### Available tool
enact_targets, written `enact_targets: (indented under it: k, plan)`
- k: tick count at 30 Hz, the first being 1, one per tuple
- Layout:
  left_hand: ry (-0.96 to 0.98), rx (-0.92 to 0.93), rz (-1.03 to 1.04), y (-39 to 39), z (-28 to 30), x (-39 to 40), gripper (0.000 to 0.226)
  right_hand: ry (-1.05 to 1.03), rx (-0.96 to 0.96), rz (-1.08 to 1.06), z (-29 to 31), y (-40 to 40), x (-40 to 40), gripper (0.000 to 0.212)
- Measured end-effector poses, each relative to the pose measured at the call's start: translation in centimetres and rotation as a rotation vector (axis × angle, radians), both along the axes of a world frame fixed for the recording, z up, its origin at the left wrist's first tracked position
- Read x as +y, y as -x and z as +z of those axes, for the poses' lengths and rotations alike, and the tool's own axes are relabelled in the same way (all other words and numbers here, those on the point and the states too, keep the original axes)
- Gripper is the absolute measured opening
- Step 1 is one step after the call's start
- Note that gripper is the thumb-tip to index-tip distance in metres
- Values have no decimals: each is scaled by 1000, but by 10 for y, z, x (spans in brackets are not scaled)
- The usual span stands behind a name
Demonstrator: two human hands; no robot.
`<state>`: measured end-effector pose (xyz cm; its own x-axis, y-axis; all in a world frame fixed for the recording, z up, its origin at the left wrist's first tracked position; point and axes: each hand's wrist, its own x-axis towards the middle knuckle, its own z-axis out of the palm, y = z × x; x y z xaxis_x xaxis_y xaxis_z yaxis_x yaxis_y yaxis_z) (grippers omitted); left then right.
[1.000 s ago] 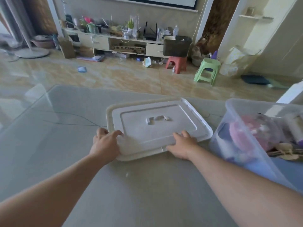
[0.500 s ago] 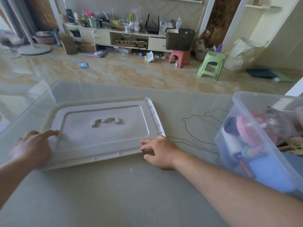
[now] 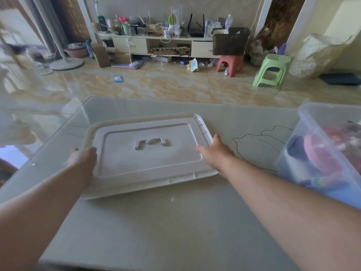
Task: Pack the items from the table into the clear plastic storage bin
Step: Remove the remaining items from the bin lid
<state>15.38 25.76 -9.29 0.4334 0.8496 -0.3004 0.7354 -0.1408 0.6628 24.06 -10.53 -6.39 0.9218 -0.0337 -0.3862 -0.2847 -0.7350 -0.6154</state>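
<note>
Lid [image 3: 148, 153] now raised, shifted right

No readable text, labels, brands or numbers anywhere in view.

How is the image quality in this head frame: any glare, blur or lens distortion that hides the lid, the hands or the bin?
Head view: daylight glare washes the glass table at the left; wide-angle bending curves the edges; the bin and its contents are soft at the right edge. The lid, left hand and right hand read clearly, slightly soft.
</note>
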Motion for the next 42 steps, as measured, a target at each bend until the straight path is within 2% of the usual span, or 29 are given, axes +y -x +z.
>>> enact_targets:
  k: [1, 3, 5, 6, 8, 9, 11, 12, 13, 15, 17, 18, 20, 23, 26, 30, 32, 34, 35, 37, 40, 42]
  plan:
    - [58, -75, 64, -4, 4, -4, 55, 29, -1, -91, 1, -5, 3, 89]
    - [215, -266, 224, -8, 19, -12, 58, -26, 9, -251, 9, -12, 1, 82]
    - [423, -452, 352, -7, 44, -17, 60, -150, -2, -322, 20, -20, -9, 88]
    - [490, -501, 351, -3, 60, -22, 55, -217, -26, -330, 31, -22, -15, 93]
    - [505, -616, 247, 2, 84, -22, 30, -398, -85, -323, 61, -20, -24, 95]
    - [614, -727, 224, 6, 99, -24, 26, -528, -89, -331, 81, -16, -29, 91]
    - [742, -741, 120, 18, 125, -23, 18, -829, -71, -375, 128, -5, -48, 82]
    - [788, -732, 65, 25, 136, -19, 24, -987, -64, -362, 151, 3, -62, 78]
    - [795, -643, 16, 33, 146, -18, 35, -1088, -103, -352, 173, 11, -79, 72]
    - [794, -466, -169, 53, 167, -27, 43, -1162, -197, -321, 219, 34, -115, 53]
    - [714, -323, -373, 69, 191, -54, 40, -1053, -232, -170, 250, 54, -147, 32]
    - [701, -269, -448, 72, 200, -69, 37, -924, -239, -110, 263, 65, -162, 26]
    - [595, -249, -484, 77, 220, -105, 34, -572, -213, -54, 277, 90, -193, 25]
    - [457, -352, -511, 68, 238, -167, 32, -27, -191, -9, 268, 113, -253, 25]
    - [586, -407, -568, 58, 244, -253, 32, 240, -287, -135, 250, 127, -330, 35]
    - [824, -361, -693, 46, 237, -372, 43, 478, -363, -342, 247, 144, -442, 56]
    - [770, -348, -774, 39, 224, -419, 40, 570, -368, -389, 241, 147, -495, 67]
    - [556, -323, -853, 30, 206, -455, 38, 588, -357, -413, 230, 143, -540, 73]
    - [449, -302, -895, 25, 197, -468, 39, 592, -360, -421, 223, 138, -557, 71]
    - [357, -252, -948, 14, 181, -487, 41, 596, -337, -436, 206, 128, -577, 64]
    - [353, -226, -934, -2, 167, -502, 40, 549, -299, -445, 185, 111, -578, 53]
    - [369, -231, -878, -12, 161, -504, 46, 415, -307, -480, 175, 102, -571, 30]
